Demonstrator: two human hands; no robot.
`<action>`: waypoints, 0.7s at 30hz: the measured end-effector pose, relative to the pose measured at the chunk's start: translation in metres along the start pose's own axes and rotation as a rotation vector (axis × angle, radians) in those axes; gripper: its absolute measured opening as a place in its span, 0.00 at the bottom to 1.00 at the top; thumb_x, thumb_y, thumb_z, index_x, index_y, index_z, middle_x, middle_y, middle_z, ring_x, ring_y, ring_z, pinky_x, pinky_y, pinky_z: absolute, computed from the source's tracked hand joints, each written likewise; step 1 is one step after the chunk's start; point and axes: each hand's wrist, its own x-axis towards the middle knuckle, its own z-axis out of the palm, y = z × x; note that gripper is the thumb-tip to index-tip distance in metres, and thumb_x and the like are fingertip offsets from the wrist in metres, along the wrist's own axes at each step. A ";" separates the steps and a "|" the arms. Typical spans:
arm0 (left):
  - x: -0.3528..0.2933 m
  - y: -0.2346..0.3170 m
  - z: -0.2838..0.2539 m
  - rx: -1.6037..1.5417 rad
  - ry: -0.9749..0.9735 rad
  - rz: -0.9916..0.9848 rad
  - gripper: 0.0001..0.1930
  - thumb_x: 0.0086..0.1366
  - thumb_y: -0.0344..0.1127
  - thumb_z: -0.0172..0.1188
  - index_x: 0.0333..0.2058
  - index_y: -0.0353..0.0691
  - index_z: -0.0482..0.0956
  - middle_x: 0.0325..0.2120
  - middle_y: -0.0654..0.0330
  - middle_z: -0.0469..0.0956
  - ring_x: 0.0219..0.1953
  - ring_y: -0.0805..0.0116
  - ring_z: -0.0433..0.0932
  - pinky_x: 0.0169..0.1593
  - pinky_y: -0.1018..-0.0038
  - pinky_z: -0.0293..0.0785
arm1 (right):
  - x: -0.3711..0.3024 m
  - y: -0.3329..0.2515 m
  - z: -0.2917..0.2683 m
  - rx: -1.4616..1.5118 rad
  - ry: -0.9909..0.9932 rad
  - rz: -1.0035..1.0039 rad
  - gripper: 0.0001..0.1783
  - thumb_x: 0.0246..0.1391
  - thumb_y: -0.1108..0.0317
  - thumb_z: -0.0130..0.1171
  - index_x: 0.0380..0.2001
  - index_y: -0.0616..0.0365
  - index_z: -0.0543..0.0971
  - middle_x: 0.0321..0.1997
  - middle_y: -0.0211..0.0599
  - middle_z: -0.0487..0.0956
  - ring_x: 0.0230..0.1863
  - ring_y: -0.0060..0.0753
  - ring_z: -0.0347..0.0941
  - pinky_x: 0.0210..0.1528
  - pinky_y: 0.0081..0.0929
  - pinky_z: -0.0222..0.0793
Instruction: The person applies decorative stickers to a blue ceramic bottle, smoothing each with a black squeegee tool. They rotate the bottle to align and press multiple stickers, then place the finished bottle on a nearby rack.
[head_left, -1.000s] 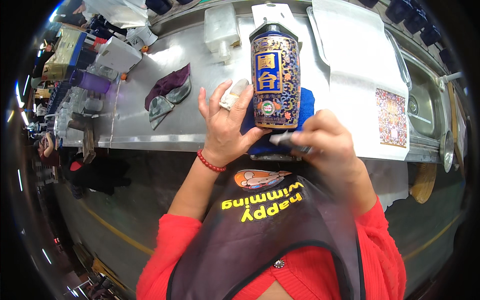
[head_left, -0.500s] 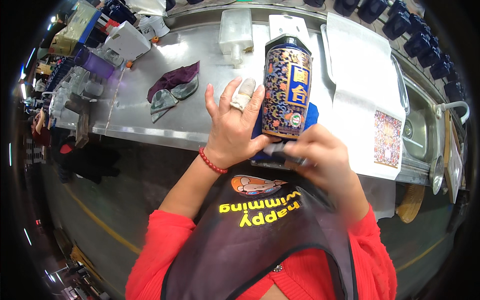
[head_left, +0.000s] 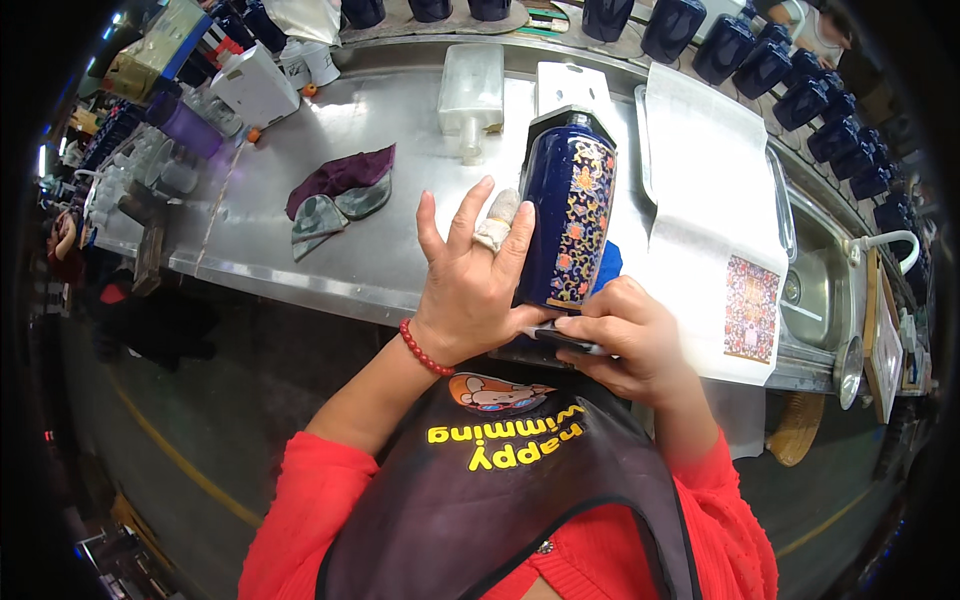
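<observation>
A dark blue glazed bottle lies on its side with its neck away from me. A floral decal in gold, orange and blue covers its right-hand face; the left face is plain blue. My left hand rests against the bottle's left side and base, fingers spread, one finger wrapped in a pale cloth cover. At the bottle's base, my right hand pinches a small, dark, flat-bladed tool, its exact kind unclear. Blue cloth or padding shows beneath the bottle.
A folded purple and grey-green cloth lies on the metal table. Behind it stands a clear, square-sided bottle. White sheets with a printed decal lie to the right, beside the sink. Several blue bottles line the back.
The bottle has rolled rightward: the panel with gold characters has turned out of sight and a plain blue face shows. My right hand, blurred before, now holds the tool nearer the base.
</observation>
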 end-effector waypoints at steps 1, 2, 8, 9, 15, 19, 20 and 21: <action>0.000 0.001 0.001 -0.054 0.025 -0.007 0.55 0.46 0.64 0.73 0.64 0.28 0.67 0.46 0.46 0.79 0.69 0.45 0.57 0.68 0.30 0.33 | 0.000 -0.001 0.000 -0.091 0.121 0.198 0.14 0.48 0.76 0.71 0.39 0.59 0.83 0.29 0.35 0.74 0.30 0.35 0.74 0.32 0.28 0.69; 0.000 0.002 0.003 -0.109 0.026 -0.033 0.56 0.46 0.64 0.73 0.65 0.28 0.66 0.46 0.46 0.79 0.69 0.45 0.56 0.68 0.30 0.33 | 0.002 0.000 0.000 -0.183 0.261 0.332 0.11 0.51 0.75 0.70 0.39 0.60 0.82 0.29 0.34 0.74 0.30 0.33 0.74 0.31 0.28 0.69; -0.001 -0.001 0.006 -0.189 -0.036 -0.070 0.58 0.47 0.64 0.73 0.67 0.29 0.62 0.47 0.47 0.78 0.69 0.46 0.55 0.67 0.30 0.33 | -0.003 0.004 0.002 0.249 0.251 0.744 0.21 0.62 0.56 0.65 0.47 0.64 0.78 0.35 0.32 0.80 0.37 0.21 0.76 0.41 0.22 0.72; -0.001 -0.001 0.005 -0.184 -0.035 -0.066 0.58 0.47 0.65 0.73 0.67 0.29 0.63 0.47 0.47 0.78 0.69 0.46 0.55 0.67 0.30 0.33 | -0.004 0.008 0.002 0.212 0.342 0.723 0.19 0.64 0.59 0.62 0.48 0.64 0.77 0.39 0.34 0.80 0.38 0.21 0.76 0.41 0.21 0.72; 0.004 0.005 -0.001 -0.134 -0.073 -0.086 0.58 0.46 0.67 0.73 0.65 0.27 0.66 0.51 0.46 0.79 0.70 0.44 0.59 0.69 0.34 0.30 | 0.022 0.042 0.008 0.187 0.595 0.755 0.11 0.65 0.68 0.57 0.47 0.63 0.77 0.34 0.32 0.80 0.33 0.22 0.75 0.37 0.23 0.73; 0.007 0.005 -0.003 -0.123 -0.064 -0.057 0.54 0.49 0.66 0.70 0.63 0.26 0.68 0.50 0.42 0.77 0.68 0.43 0.59 0.67 0.29 0.34 | 0.049 0.042 0.004 0.039 0.433 0.597 0.11 0.64 0.69 0.58 0.46 0.62 0.78 0.37 0.37 0.81 0.37 0.23 0.75 0.42 0.22 0.72; 0.007 0.005 -0.002 -0.114 -0.083 -0.063 0.55 0.49 0.67 0.70 0.63 0.26 0.67 0.52 0.42 0.76 0.69 0.44 0.59 0.67 0.29 0.34 | 0.051 0.039 0.001 0.014 0.393 0.644 0.12 0.63 0.68 0.59 0.47 0.62 0.78 0.37 0.38 0.81 0.38 0.23 0.75 0.43 0.22 0.72; 0.006 0.005 -0.002 -0.086 -0.088 -0.055 0.55 0.49 0.67 0.70 0.64 0.26 0.67 0.55 0.44 0.74 0.69 0.45 0.58 0.68 0.30 0.34 | 0.050 0.036 -0.002 0.013 0.392 0.562 0.13 0.63 0.68 0.60 0.47 0.62 0.78 0.37 0.39 0.81 0.38 0.24 0.76 0.43 0.22 0.72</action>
